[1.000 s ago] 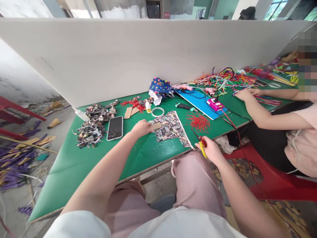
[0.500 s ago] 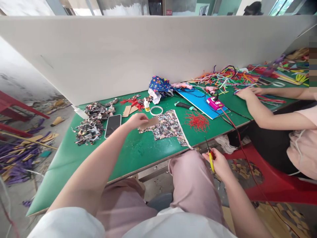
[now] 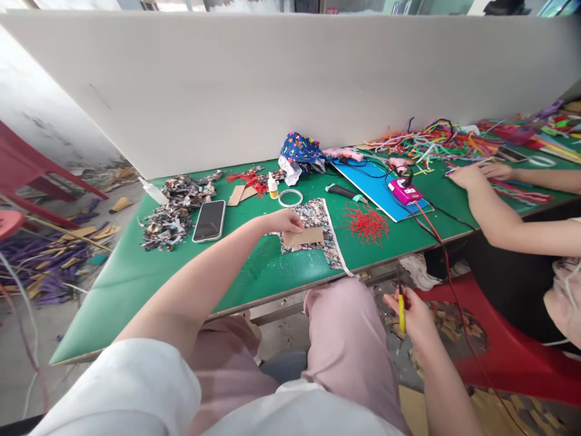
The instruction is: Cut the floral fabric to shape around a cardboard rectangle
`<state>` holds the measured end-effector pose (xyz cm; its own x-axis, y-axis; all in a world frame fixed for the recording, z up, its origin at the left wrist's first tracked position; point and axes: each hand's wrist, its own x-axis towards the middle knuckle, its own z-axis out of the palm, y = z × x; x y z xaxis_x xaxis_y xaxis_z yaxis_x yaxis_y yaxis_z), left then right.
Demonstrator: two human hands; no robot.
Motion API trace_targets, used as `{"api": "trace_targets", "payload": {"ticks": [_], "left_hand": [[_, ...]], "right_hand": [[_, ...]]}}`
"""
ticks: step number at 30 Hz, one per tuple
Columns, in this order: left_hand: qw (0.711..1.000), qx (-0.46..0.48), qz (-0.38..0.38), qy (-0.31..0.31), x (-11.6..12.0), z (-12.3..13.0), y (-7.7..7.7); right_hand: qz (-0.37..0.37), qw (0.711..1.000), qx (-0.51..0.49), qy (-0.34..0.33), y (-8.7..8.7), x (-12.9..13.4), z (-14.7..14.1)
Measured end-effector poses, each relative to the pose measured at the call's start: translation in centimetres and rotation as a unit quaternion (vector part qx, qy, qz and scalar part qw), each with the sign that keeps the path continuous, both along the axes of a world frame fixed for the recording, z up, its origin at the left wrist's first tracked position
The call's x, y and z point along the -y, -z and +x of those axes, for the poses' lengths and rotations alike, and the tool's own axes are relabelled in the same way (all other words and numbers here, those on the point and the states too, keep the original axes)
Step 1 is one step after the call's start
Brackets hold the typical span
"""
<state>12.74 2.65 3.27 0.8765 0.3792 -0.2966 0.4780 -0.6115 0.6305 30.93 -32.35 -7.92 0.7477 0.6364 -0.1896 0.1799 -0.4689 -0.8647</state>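
Observation:
My left hand [image 3: 287, 221] pinches the near-left corner of a flat brown cardboard piece [image 3: 308, 236], which lies over the flowered fabric [image 3: 318, 212] on the green table. A white strip runs along the fabric's right side and trails off the table's front edge by my knee. Off that edge, to the right of my knee, my right hand [image 3: 414, 312] is closed around scissors [image 3: 402, 312] with a yellow handle and a dark blade pointing up. Just right of the fabric sits a tangle of red cords [image 3: 365, 224].
Behind my left hand are a white ring [image 3: 290, 198], a small glue bottle [image 3: 273, 186] and cardboard scraps [image 3: 241, 194]. A phone [image 3: 209, 221] and fabric bits [image 3: 167, 227] lie left. A blue board [image 3: 372, 184] and pink power box [image 3: 405, 191] are right, beside a co-worker's hands [image 3: 472, 175].
My left hand has carried the cardboard rightward across the fabric, from its left part towards its middle. The scissors in my right hand have turned more upright. The view has shifted slightly.

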Motion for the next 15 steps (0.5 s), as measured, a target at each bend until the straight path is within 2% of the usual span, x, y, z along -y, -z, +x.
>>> {"api": "trace_targets", "payload": {"ticks": [4, 15], "left_hand": [[1.000, -0.007, -0.014, -0.002, -0.60, -0.17, 0.31], [1.000, -0.011, -0.024, -0.007, -0.73, -0.07, 0.99]], "right_hand": [[0.022, 1.000, -0.013, 0.012, 0.22, 0.72, 0.30], [0.005, 1.000, -0.015, 0.002, -0.11, 0.58, 0.10]]}}
